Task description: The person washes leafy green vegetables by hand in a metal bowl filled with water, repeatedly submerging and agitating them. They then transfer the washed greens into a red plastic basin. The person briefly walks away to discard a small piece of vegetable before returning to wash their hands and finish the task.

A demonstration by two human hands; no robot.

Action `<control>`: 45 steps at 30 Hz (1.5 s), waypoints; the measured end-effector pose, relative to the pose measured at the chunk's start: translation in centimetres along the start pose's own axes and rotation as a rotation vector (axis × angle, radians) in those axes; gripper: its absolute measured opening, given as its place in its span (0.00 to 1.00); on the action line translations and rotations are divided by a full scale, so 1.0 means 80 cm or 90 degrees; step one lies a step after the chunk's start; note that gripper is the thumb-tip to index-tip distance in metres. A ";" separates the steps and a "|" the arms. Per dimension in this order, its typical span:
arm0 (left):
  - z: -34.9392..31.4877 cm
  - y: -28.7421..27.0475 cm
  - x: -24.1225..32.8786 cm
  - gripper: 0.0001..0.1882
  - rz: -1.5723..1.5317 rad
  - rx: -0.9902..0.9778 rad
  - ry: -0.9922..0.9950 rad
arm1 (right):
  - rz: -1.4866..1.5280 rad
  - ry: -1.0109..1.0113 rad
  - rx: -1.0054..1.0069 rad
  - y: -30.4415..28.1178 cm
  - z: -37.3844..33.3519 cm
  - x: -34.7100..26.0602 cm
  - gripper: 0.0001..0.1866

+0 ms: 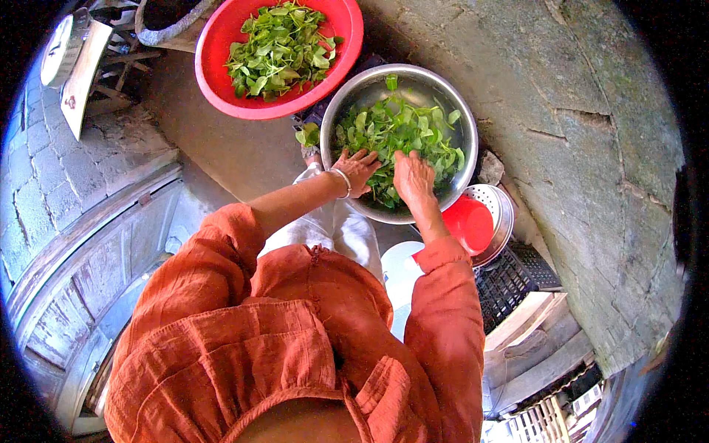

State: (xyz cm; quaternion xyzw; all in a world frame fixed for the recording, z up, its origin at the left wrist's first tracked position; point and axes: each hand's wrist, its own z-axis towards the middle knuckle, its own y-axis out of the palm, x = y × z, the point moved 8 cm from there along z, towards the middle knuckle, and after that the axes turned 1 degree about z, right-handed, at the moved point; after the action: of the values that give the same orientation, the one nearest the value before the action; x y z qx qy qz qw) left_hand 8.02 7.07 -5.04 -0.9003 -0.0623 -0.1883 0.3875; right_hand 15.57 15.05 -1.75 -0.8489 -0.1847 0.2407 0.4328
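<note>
A round metal basin [471, 118] holds water and a heap of leafy greens [402, 129]. At the near left of this basin, my left hand [357, 171] rests on the leaves with its fingers spread. A light-coloured bangle circles that wrist. My right hand [415, 177] is over the near middle of the heap, its fingers curled down into the greens and their tips hidden among them. Another pile of greens [281, 55] fills much of a red plastic basin [210, 77], beyond and to the left of the metal one.
A red plastic container [470, 224] and a metal colander [502, 214] stand at the right, by a black plastic crate [508, 284]. Along the right runs a rough stone wall [583, 140]. A loose leaf [308, 135] shows left of the metal basin.
</note>
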 end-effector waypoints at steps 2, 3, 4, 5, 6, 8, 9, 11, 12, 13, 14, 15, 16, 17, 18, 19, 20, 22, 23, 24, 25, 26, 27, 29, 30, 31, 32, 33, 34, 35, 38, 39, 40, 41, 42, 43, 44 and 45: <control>0.000 -0.002 -0.002 0.33 -0.017 -0.007 -0.016 | -0.034 0.038 0.000 -0.028 0.012 -0.007 0.13; 0.007 -0.006 -0.002 0.31 -0.031 -0.026 -0.028 | -0.033 0.022 0.070 -0.039 0.018 -0.008 0.15; 0.011 -0.012 -0.001 0.29 -0.045 -0.047 -0.040 | -0.032 0.006 0.139 -0.049 0.025 -0.008 0.16; 0.014 -0.027 0.001 0.28 -0.033 -0.015 -0.058 | -0.030 -0.010 0.208 -0.059 0.030 -0.007 0.18; 0.015 -0.049 0.006 0.26 -0.021 0.017 -0.071 | -0.033 -0.031 0.229 -0.056 0.038 -0.002 0.20; 0.024 -0.066 -0.001 0.28 0.007 0.176 -0.076 | -0.039 -0.078 0.272 -0.045 0.046 0.002 0.24; 0.022 -0.063 -0.005 0.30 0.009 0.187 -0.079 | -0.033 -0.049 0.189 -0.027 0.049 0.005 0.25; 0.017 -0.059 -0.012 0.33 0.014 0.209 -0.081 | -0.022 0.010 0.023 0.012 0.040 0.012 0.28; 0.021 -0.028 -0.022 0.37 -0.017 0.073 -0.104 | -0.031 -0.002 -0.043 0.024 0.029 0.006 0.28; 0.018 -0.020 -0.022 0.38 -0.001 0.065 -0.098 | -0.065 -0.008 -0.029 0.030 0.015 0.002 0.28; 0.013 -0.013 -0.023 0.39 0.014 0.057 -0.092 | -0.037 -0.004 -0.050 0.039 0.004 0.004 0.29; 0.007 -0.009 -0.021 0.40 0.031 0.047 -0.084 | -0.008 0.002 -0.070 0.042 -0.008 0.004 0.30; 0.003 -0.010 -0.020 0.40 0.029 0.059 -0.088 | 0.007 -0.002 -0.057 0.043 -0.018 0.005 0.31; -0.001 -0.009 -0.016 0.40 0.025 0.051 -0.090 | 0.023 -0.006 -0.044 0.045 -0.027 0.007 0.31; -0.005 -0.014 -0.011 0.40 0.021 0.044 -0.092 | 0.038 -0.009 -0.031 0.043 -0.033 0.007 0.31; -0.008 -0.016 -0.009 0.40 0.017 0.037 -0.094 | 0.035 -0.004 -0.023 0.042 -0.038 0.007 0.31; -0.005 -0.010 -0.009 0.40 0.012 0.055 -0.095 | 0.033 0.001 -0.016 0.040 -0.042 0.006 0.30; -0.005 -0.006 -0.008 0.41 0.010 0.057 -0.099 | 0.014 0.017 0.033 0.024 -0.045 0.002 0.23; -0.005 -0.004 -0.007 0.41 0.009 0.057 -0.102 | 0.009 0.012 0.045 0.015 -0.044 -0.001 0.21; -0.005 -0.001 -0.007 0.42 0.014 0.058 -0.104 | 0.005 0.006 0.058 0.004 -0.039 -0.005 0.18; -0.005 0.001 -0.007 0.42 0.019 0.058 -0.105 | 0.001 0.000 0.072 -0.008 -0.033 -0.009 0.16; -0.006 0.003 -0.008 0.42 0.024 0.059 -0.107 | -0.007 -0.004 0.114 -0.022 -0.027 -0.015 0.12; -0.007 0.004 -0.007 0.43 0.028 0.054 -0.106 | 0.003 -0.021 0.157 -0.027 -0.019 -0.017 0.13; -0.008 0.002 0.003 0.43 0.031 0.047 -0.091 | 0.016 -0.045 0.242 -0.044 -0.003 -0.013 0.13; -0.010 0.005 0.001 0.43 0.030 0.046 -0.098 | 0.031 -0.063 0.260 -0.044 0.011 -0.014 0.15; -0.011 0.007 0.002 0.44 0.028 0.046 -0.099 | 0.042 -0.077 0.278 -0.047 0.025 -0.012 0.17; -0.012 0.009 0.004 0.44 0.026 0.046 -0.100 | 0.053 -0.090 0.296 -0.049 0.038 -0.010 0.19; -0.013 0.009 0.008 0.44 0.022 0.034 -0.096 | 0.064 -0.103 0.314 -0.053 0.047 -0.011 0.22; -0.015 0.007 0.014 0.44 0.017 0.022 -0.091 | 0.053 -0.082 0.307 -0.053 0.055 -0.007 0.23; -0.016 0.007 0.018 0.44 0.013 0.010 -0.086 | 0.042 -0.061 0.299 -0.054 0.063 -0.003 0.24; -0.017 -0.001 0.023 0.34 0.009 -0.006 -0.079 | 0.044 -0.019 0.080 -0.001 0.069 0.005 0.23; -0.016 -0.005 0.026 0.32 0.002 -0.029 -0.073 | 0.048 -0.003 -0.025 0.020 0.060 0.011 0.22; -0.019 -0.014 0.022 0.25 -0.003 0.042 -0.066 | 0.028 -0.027 -0.109 0.030 0.048 0.003 0.21; -0.017 -0.021 0.014 0.23 -0.022 0.072 -0.080 | 0.008 -0.051 -0.193 0.040 0.032 -0.005 0.20; -0.015 -0.035 0.006 0.21 -0.040 0.100 -0.092 | 0.014 -0.064 -0.206 0.046 0.024 -0.006 0.16; -0.014 -0.049 -0.002 0.20 -0.059 0.127 -0.104 | 0.024 -0.047 -0.159 0.030 0.027 -0.009 0.15; -0.019 -0.075 -0.010 0.18 -0.097 0.240 -0.113 | 0.034 -0.030 -0.112 0.012 0.030 -0.012 0.14; -0.016 -0.081 -0.027 0.22 -0.153 0.302 -0.113 | 0.045 -0.020 -0.065 -0.009 0.035 -0.022 0.13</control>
State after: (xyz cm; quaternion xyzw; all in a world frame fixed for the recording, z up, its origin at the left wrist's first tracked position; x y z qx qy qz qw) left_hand 3.98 10.71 -0.75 -0.7835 -0.2445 -0.1335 0.5555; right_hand 12.47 16.36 -2.13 -0.8718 -0.1736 0.2593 0.3776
